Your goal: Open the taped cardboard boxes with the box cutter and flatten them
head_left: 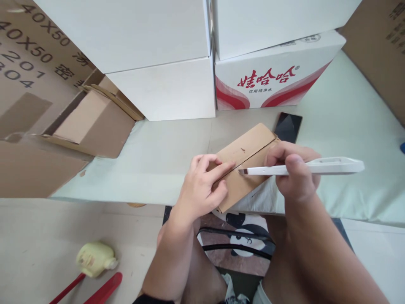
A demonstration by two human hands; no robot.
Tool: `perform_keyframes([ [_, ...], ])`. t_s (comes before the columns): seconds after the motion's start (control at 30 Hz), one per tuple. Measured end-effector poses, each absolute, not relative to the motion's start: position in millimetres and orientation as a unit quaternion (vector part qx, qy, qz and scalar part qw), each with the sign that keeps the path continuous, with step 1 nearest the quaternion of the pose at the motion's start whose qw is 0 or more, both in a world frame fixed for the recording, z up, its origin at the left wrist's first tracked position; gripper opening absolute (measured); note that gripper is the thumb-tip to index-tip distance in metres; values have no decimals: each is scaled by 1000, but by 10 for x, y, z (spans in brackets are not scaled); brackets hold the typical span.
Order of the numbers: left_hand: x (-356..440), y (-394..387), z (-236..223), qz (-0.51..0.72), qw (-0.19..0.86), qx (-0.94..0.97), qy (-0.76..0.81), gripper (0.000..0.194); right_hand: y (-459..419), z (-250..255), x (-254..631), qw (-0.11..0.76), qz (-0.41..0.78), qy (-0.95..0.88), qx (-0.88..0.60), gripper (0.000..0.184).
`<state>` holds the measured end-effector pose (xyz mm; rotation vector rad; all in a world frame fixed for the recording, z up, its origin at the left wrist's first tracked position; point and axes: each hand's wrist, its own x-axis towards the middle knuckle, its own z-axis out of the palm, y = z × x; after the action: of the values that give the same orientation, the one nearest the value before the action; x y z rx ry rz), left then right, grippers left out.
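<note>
A small brown cardboard box lies slanted at the front edge of the cloth-covered surface, with a dark seam along its top. My left hand grips the box's near-left end, fingers bent over the top beside the seam. In my right hand is a white utility knife, its handle pointing right. The knife's dark tip is at the top of the box near the seam, close to my left fingertips; whether it cuts in, I cannot tell. Part of my right hand rests by the box's right end.
A dark phone lies behind the box. White cartons and a red-and-white carton stand at the back. An open cardboard carton stands at left. On the floor are a yellow bottle and red handles.
</note>
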<state>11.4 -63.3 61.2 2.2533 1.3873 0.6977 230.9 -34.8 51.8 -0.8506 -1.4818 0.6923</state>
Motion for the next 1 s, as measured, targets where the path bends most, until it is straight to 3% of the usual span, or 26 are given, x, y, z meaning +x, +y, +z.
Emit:
perform_keyframes([
  [0.17, 108, -625, 617, 252, 205, 806, 496, 45, -359, 591, 2279, 571, 276, -672, -383, 54],
  [0.4, 105, -627, 612, 258, 211, 804, 492, 45, -331, 589, 2328, 584, 315, -668, -336, 74],
  [0.53, 97, -622, 621, 259, 223, 800, 493, 43, -318, 596, 2376, 567, 335, -684, -314, 62],
  [0.73, 93, -612, 624, 261, 240, 795, 492, 44, -350, 706, 2351, 519, 274, -718, -374, 23],
  [1.0, 97, -610, 633, 252, 238, 793, 501, 44, -342, 750, 2296, 520, 248, -725, -378, 28],
])
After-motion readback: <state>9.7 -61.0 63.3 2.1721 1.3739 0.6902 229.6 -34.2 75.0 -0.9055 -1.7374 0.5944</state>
